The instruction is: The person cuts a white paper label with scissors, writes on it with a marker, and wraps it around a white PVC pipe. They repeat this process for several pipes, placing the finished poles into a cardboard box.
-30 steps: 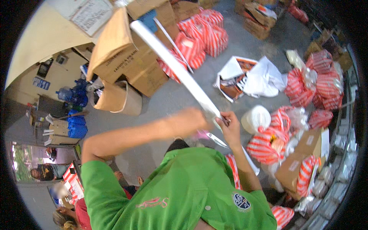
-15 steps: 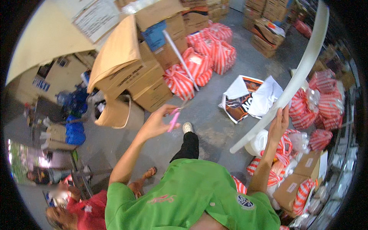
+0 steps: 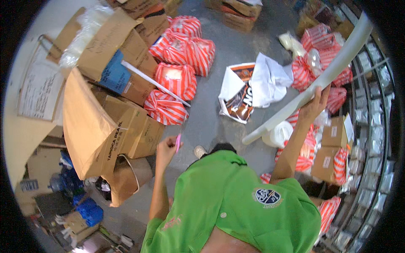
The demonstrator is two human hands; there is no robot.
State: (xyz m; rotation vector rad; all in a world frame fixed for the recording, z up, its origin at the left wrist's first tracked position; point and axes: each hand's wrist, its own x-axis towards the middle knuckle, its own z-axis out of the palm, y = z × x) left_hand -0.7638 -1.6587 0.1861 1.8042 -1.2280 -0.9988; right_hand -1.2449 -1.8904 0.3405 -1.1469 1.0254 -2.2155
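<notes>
My left hand (image 3: 166, 151) is closed around pink-handled scissors (image 3: 178, 142), above the floor beside the cardboard boxes. The scissors' blades are blurred and hard to make out. On the right, my raised right hand (image 3: 315, 105) grips a long, translucent white roll (image 3: 339, 63), which slants from the upper right down toward the middle. Beyond my hands a folded white sheet with a dark and orange printed face (image 3: 242, 90) lies on the grey floor. A round white roll (image 3: 278, 134) sits beneath the lower part of the long roll.
Cardboard boxes (image 3: 139, 122) are stacked at the left, one with a large raised flap. Red-and-white striped bags (image 3: 175, 80) stand beside them, with a thin white stick (image 3: 156, 83) leaning across. More striped bags (image 3: 303, 74) and an open box (image 3: 333, 130) line the right, before wire shelving (image 3: 375, 139).
My view has shifted right, so the boxes and bags sit farther left. The person in red has left the view. Both hands keep hold of the scissors and the long roll.
</notes>
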